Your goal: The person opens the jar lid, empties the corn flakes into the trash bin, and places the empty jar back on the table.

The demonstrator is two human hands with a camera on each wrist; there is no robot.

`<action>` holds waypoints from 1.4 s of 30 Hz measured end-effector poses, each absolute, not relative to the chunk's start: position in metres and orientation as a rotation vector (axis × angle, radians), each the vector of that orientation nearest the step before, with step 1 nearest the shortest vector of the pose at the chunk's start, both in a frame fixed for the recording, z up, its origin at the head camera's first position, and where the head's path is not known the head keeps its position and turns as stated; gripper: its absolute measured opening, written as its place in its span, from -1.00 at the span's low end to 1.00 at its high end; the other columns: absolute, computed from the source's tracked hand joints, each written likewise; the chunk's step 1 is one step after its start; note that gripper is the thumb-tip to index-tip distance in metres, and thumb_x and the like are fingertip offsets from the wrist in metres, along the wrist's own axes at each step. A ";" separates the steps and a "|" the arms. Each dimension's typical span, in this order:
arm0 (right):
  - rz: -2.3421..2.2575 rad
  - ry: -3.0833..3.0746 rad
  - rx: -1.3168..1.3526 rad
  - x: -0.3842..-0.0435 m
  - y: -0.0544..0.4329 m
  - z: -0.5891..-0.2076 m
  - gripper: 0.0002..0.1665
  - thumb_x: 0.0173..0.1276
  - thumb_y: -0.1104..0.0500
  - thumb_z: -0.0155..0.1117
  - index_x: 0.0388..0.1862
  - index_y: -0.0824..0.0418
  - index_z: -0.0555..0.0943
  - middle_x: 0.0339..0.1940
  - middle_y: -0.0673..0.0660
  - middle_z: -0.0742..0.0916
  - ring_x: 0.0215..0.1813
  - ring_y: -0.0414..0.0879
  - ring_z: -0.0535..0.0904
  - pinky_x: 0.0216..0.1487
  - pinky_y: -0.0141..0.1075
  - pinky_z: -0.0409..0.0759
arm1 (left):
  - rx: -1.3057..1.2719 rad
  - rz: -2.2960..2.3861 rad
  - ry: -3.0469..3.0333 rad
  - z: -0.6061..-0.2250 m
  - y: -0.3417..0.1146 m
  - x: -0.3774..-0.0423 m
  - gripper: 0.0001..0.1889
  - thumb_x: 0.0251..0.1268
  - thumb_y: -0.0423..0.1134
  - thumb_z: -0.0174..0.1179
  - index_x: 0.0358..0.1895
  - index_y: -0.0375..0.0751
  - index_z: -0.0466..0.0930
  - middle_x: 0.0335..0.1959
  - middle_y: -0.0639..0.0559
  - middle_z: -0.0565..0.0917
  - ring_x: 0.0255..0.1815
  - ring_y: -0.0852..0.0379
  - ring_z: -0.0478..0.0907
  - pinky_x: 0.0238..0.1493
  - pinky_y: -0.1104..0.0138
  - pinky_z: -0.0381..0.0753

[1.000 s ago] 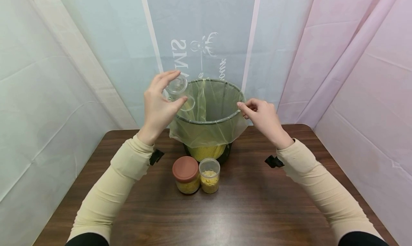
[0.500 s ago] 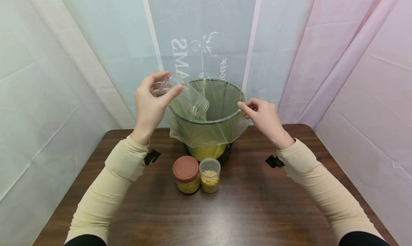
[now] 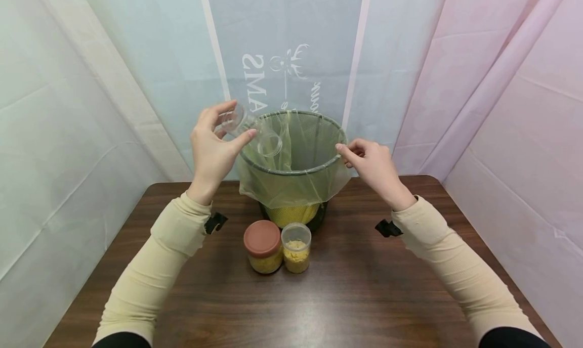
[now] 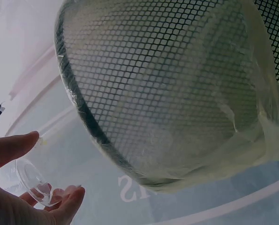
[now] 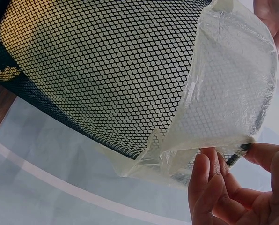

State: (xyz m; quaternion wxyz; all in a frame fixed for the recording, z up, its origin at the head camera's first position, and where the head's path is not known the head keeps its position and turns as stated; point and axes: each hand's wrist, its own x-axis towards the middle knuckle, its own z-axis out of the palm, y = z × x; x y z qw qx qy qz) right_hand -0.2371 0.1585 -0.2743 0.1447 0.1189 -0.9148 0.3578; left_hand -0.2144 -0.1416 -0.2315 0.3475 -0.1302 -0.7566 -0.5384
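1. Left hand [image 3: 211,143] grips clear jar [image 3: 252,121], thumb opposite fingers, spread wide to its girth.
2. Jar hangs tilted at left rim of mesh bin [image 3: 291,215]; likely light, stiff, slick, maybe brittle. Best held round the body.
3. Right hand [image 3: 371,163]: fingers curled, gap nearly none, pinching bin liner [image 3: 291,190] at right rim; liner looks thin, soft.
4. Curtain [image 3: 396,70] behind.
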 end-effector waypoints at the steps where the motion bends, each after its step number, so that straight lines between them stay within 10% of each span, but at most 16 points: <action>1: 1.031 -2.634 0.344 -0.237 0.158 -0.274 -0.48 0.34 -0.32 0.05 -0.38 0.06 0.64 -0.47 0.03 0.74 -0.37 -0.10 0.64 -0.40 -0.23 0.44 | -0.337 -1.393 -1.963 -0.231 -0.142 -0.214 -0.40 -0.13 -0.32 0.50 0.12 -0.17 0.57 0.02 -0.07 0.54 0.03 0.12 0.55 0.02 0.33 0.59; 42: 1.033 -2.611 0.346 -0.237 0.158 -0.275 -0.48 0.33 -0.33 0.05 -0.39 0.06 0.65 -0.49 0.02 0.74 -0.37 -0.10 0.66 -0.40 -0.24 0.45 | -0.299 -1.423 -1.920 -0.234 -0.142 -0.207 -0.44 0.03 -0.25 0.42 0.15 -0.28 0.50 0.03 -0.15 0.47 -0.02 0.07 0.55 0.02 0.35 0.59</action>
